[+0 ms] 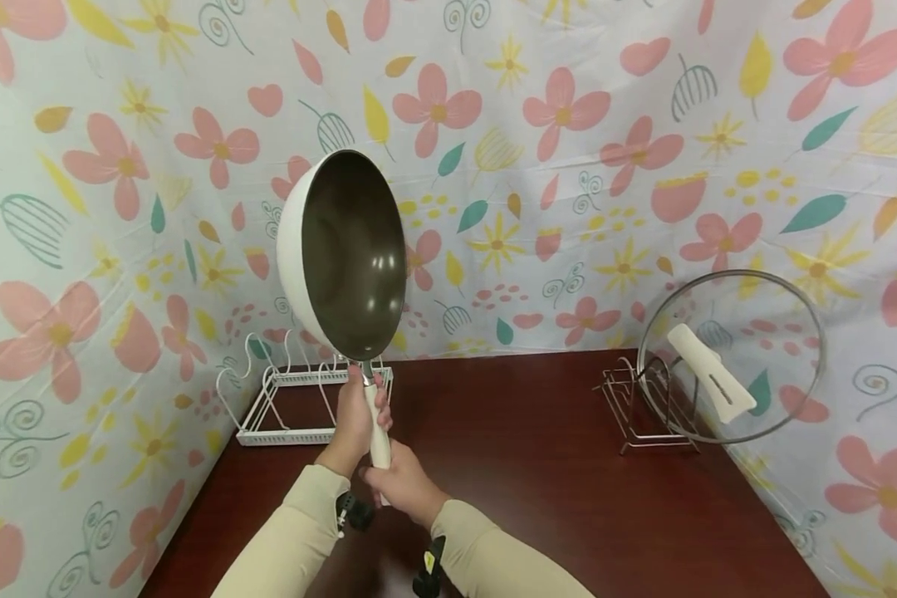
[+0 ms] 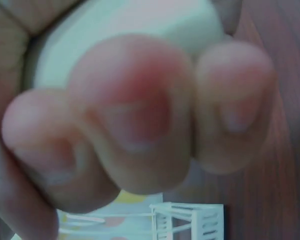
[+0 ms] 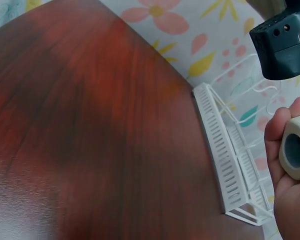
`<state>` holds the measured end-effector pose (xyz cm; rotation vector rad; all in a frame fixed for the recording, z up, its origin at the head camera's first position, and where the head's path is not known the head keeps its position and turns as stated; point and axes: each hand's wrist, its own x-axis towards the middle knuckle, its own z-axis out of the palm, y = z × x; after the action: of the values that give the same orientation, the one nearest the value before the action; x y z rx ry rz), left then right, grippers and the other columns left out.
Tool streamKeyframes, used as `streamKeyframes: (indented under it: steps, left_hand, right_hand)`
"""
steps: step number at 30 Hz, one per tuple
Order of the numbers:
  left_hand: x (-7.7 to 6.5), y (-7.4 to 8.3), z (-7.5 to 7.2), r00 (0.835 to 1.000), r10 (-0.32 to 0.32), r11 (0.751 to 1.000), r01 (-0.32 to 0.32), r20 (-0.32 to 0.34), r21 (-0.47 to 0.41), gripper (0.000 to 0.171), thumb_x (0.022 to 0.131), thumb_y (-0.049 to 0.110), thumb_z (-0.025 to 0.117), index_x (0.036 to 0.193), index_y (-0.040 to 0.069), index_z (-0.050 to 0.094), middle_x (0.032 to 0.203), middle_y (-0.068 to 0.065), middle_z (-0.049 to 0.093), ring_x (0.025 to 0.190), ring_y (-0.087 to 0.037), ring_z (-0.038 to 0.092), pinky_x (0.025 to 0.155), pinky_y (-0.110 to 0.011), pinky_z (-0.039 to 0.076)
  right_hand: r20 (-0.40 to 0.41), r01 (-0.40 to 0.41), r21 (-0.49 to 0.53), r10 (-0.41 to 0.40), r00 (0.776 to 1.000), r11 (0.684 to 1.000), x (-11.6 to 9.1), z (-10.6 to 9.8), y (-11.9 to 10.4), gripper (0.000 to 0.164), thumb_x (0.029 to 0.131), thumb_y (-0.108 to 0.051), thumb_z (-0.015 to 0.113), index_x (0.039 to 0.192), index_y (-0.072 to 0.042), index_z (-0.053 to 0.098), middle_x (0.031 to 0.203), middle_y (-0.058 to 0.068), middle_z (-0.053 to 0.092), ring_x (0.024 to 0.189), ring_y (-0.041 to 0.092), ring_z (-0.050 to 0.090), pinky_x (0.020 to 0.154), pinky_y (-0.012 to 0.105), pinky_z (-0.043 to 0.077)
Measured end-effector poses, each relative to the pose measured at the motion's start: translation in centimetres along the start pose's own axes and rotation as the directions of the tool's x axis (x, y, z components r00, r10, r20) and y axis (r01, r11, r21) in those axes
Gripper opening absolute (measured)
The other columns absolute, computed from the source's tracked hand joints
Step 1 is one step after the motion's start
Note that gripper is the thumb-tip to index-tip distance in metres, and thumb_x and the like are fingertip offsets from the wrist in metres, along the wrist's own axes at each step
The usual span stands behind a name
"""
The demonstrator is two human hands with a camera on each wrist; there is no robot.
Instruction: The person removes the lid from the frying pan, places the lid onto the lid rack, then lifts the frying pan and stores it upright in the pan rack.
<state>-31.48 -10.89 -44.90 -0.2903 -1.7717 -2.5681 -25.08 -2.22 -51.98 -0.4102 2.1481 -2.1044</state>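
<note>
A deep wok (image 1: 354, 257), white outside and dark brown inside, is raised on edge above the table, its open side turned toward the right. My left hand (image 1: 351, 423) grips the cream handle (image 1: 379, 444) just below the pan. Lower down, my right hand (image 1: 407, 483) holds the handle's end. In the left wrist view, curled fingers (image 2: 135, 115) wrap over the pale handle (image 2: 185, 22). The right wrist view has the handle's butt end (image 3: 295, 150), with a grey oval in it, against the palm.
A white metal rack (image 1: 284, 437) with curved wire dividers stands at the back left of the dark red-brown table (image 1: 538, 465). On the right, a small wire stand (image 1: 661, 438) supports a glass lid (image 1: 785, 349) with a cream handle (image 1: 710, 374). Flowered cloth (image 1: 493, 124) walls surround the table's back and sides.
</note>
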Motion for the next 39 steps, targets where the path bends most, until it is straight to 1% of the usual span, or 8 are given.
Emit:
streamKeyframes:
  steps: [5, 8, 10, 15, 21, 27, 33, 39]
  left_hand:
    - [0.2, 1.2, -0.7, 0.999, 0.019, 1.0, -0.02, -0.026, -0.01, 0.062, 0.098, 0.068, 0.02, 0.087, 0.013, 0.046, 0.054, 0.006, 0.042, 0.037, -0.008, 0.039, 0.037, -0.025, 0.035]
    - [0.2, 1.4, -0.8, 1.0, -0.005, 0.999, 0.005, 0.001, -0.04, 0.061, 0.099, 0.068, 0.02, 0.087, 0.015, 0.047, 0.055, 0.007, 0.043, 0.038, -0.008, 0.04, 0.038, -0.024, 0.036]
    - [0.0, 1.5, -1.0, 1.0, -0.022, 0.998, 0.023, 0.017, -0.058, 0.061, 0.098, 0.068, 0.02, 0.086, 0.016, 0.048, 0.055, 0.007, 0.044, 0.038, -0.008, 0.041, 0.039, -0.024, 0.037]
    - [-0.3, 2.0, -2.3, 0.997, -0.041, 0.996, 0.046, 0.065, -0.08, 0.061, 0.102, 0.064, 0.018, 0.09, 0.012, 0.047, 0.059, 0.004, 0.048, 0.04, -0.01, 0.044, 0.041, -0.026, 0.04]
    - [-0.2, 2.7, -3.8, 0.989, -0.076, 0.99, 0.089, 0.124, -0.105, 0.061, 0.105, 0.061, 0.013, 0.1, 0.012, 0.049, 0.07, 0.003, 0.058, 0.049, -0.012, 0.056, 0.049, -0.027, 0.048]
    - [-0.6, 3.1, -4.6, 0.995, -0.068, 0.997, 0.07, 0.067, -0.031, 0.06, 0.107, 0.056, 0.009, 0.108, 0.011, 0.049, 0.076, 0.002, 0.059, 0.056, -0.014, 0.059, 0.053, -0.029, 0.051]
    - [-0.8, 3.5, -5.4, 0.999, -0.04, 0.998, 0.039, 0.032, 0.049, 0.06, 0.106, 0.058, 0.012, 0.115, 0.008, 0.045, 0.077, 0.003, 0.059, 0.058, -0.013, 0.06, 0.056, -0.031, 0.052]
    - [-0.9, 4.3, -6.3, 1.0, -0.021, 0.998, 0.02, 0.018, 0.064, 0.058, 0.108, 0.053, 0.01, 0.114, 0.008, 0.046, 0.078, 0.001, 0.059, 0.059, -0.014, 0.061, 0.057, -0.032, 0.053]
  right_hand:
    - [-0.102, -0.032, -0.019, 0.03, 0.994, 0.999, 0.8, 1.4, -1.2, 0.011, 0.081, -0.004, 0.063, 0.09, -0.006, 0.056, 0.053, -0.001, 0.049, 0.04, 0.011, 0.046, 0.039, 0.026, 0.039]
    - [-0.199, -0.012, -0.068, -0.002, 0.98, 0.998, 0.8, 1.9, -1.3, 0.015, 0.076, 0.001, 0.062, 0.09, -0.005, 0.059, 0.056, -0.003, 0.048, 0.041, 0.009, 0.044, 0.039, 0.025, 0.038]
    - [-0.225, -0.004, -0.086, -0.016, 0.974, 0.996, 0.8, 2.3, -1.1, 0.015, 0.075, 0.002, 0.061, 0.09, -0.003, 0.06, 0.056, -0.003, 0.047, 0.04, 0.008, 0.043, 0.039, 0.025, 0.037]
    - [-0.172, -0.016, 0.035, 0.021, 0.985, 0.999, 0.9, 3.3, -0.8, 0.014, 0.078, 0.004, 0.056, 0.09, -0.002, 0.056, 0.05, -0.002, 0.045, 0.037, 0.008, 0.042, 0.035, 0.024, 0.036]
    - [-0.146, -0.022, 0.133, 0.041, 0.988, 0.991, 1.2, 4.2, -0.9, 0.015, 0.078, 0.006, 0.056, 0.091, -0.001, 0.057, 0.05, -0.001, 0.045, 0.036, 0.01, 0.04, 0.034, 0.026, 0.035]
    - [-0.105, -0.032, 0.139, 0.046, 0.993, 0.99, 1.3, 4.6, -0.7, 0.027, 0.077, 0.007, 0.055, 0.104, 0.0, 0.058, 0.05, 0.0, 0.045, 0.036, 0.011, 0.039, 0.035, 0.029, 0.035]
    - [-0.068, -0.036, 0.179, 0.049, 0.996, 0.983, 1.8, 5.1, -0.6, 0.019, 0.075, 0.007, 0.056, 0.088, -0.006, 0.053, 0.05, 0.0, 0.044, 0.036, 0.011, 0.038, 0.035, 0.028, 0.034]
    - [-0.017, -0.064, 0.244, 0.07, 0.997, 0.968, 2.1, 6.1, -0.9, 0.02, 0.074, 0.006, 0.057, 0.083, -0.01, 0.049, 0.05, 0.0, 0.043, 0.037, 0.011, 0.038, 0.035, 0.028, 0.035]
